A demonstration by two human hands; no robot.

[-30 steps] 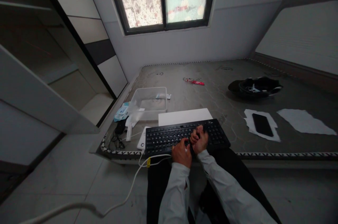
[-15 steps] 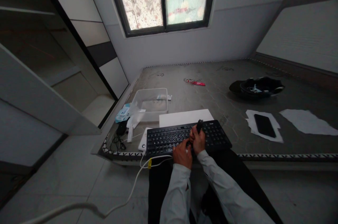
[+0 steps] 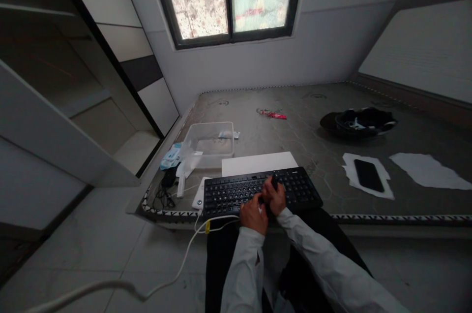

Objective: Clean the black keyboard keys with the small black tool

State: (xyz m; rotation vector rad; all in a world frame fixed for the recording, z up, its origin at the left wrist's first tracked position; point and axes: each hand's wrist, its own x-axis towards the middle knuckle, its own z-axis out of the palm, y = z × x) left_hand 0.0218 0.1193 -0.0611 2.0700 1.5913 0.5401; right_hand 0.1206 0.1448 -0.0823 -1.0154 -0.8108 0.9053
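Crowding the black keyboard (image 3: 228, 191) at the mattress's (image 3: 295, 131) near edge are a white board (image 3: 258, 162) behind, a clear tub (image 3: 210, 141) left and a white cable (image 3: 217, 222) in front. The right hand (image 3: 276, 197) is closed on a small dark object (image 3: 274, 181), too small to identify, over the keys. The left hand (image 3: 253, 214) curls just beside it, its grip unclear; the right has bare room before the phone (image 3: 366, 175).

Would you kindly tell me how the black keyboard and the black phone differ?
The keyboard is wide and keyed, with the left hand and right hand, which grips a small dark object, on it; the phone is small, smooth, untouched. The keyboard borders a white board; the phone lies on white paper. Both are black and flat.
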